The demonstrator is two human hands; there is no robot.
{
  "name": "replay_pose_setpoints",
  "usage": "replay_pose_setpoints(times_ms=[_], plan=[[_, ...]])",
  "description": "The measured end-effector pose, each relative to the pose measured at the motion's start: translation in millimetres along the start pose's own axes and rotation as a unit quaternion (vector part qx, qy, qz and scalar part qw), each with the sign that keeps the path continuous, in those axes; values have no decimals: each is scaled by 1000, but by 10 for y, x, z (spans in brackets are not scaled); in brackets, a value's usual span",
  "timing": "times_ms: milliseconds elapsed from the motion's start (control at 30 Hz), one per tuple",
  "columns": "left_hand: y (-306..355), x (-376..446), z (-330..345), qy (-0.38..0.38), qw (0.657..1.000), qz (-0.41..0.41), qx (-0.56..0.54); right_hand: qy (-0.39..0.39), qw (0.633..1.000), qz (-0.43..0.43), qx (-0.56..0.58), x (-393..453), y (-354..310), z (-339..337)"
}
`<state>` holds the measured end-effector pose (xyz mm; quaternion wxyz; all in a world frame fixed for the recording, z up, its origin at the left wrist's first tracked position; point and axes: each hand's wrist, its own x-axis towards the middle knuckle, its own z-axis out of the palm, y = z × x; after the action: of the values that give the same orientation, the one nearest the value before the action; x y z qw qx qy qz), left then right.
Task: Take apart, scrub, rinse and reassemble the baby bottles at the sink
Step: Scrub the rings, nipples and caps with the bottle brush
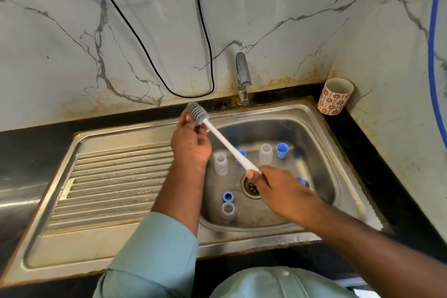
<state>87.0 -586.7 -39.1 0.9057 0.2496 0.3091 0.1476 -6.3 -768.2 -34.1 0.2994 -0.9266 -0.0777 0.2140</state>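
Observation:
My right hand (271, 184) grips the lower end of a bottle brush's white handle (227, 144) over the sink basin (321, 152). The grey bristle head (197, 112) points up and left, and my left hand (191, 139) curls its fingers round it above the basin's left rim. Three clear bottle bodies stand upright in the basin: one at the left (220, 164), one at the back (265, 153), one at the front (228, 211). Blue caps and rings lie around them: at the back right (282, 150), behind the handle (241, 153), near the front bottle (228, 197) and by my right wrist (301, 180).
A steel tap (243, 75) rises at the back of the sink with no water running. The ribbed drainboard (116, 184) lies to the left. A red-flowered cup (335, 96) stands on the black counter at the back right corner. Black and white cables hang on the marble wall.

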Motion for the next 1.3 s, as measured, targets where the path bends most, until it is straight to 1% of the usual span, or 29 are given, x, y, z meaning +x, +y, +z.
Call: replay_pose_setpoints(times_ms=[67,100,200,267,333,367,467,533,600,633,700,767,800,867,900,1033,1167,1300], plan=[[-123,-91,18,-24,1000,-2,2,19,999,12,36,126,-68,-94],[-136,-106,28,-20,1000,-2,-6,22,999,6,38,161,-88,-112],[29,27,5,31,999,21,-35,-6,1000,-17,0,15,-46,-18],[29,6,-22,13,999,27,-25,-30,1000,-6,9,-37,-69,-16],[-101,-96,-18,-8,1000,16,6,-5,999,10,53,119,-128,-67],[-126,-120,-13,-8,1000,8,2,-1,998,15,59,179,-155,-98],[26,6,-53,21,999,9,-49,-9,1000,-18,11,97,-87,23],[29,24,-111,12,999,18,-25,-24,1000,-13,3,15,-69,50],[-111,-32,-140,-8,999,6,34,-4,1000,-3,27,136,-83,19],[-139,-55,-144,-10,999,-2,43,-1,1000,0,24,188,-91,-3],[-38,1,-147,11,1000,0,23,2,1000,-21,10,168,-40,28],[89,69,-153,23,1000,2,-8,-18,1000,-21,-8,46,1,75],[84,63,-146,10,1000,3,1,-26,1000,-15,2,36,-15,65],[-27,-8,-119,-19,999,-11,38,-6,998,2,55,157,-85,20],[-64,-28,-96,-21,999,-16,34,-2,998,6,60,215,-113,-18],[122,128,-88,43,998,-5,-35,-19,1000,-17,1,99,11,71],[15,125,-111,34,999,-6,-17,-14,999,5,43,192,8,65],[145,218,-147,70,997,1,-35,-23,999,-17,-23,116,81,174]])
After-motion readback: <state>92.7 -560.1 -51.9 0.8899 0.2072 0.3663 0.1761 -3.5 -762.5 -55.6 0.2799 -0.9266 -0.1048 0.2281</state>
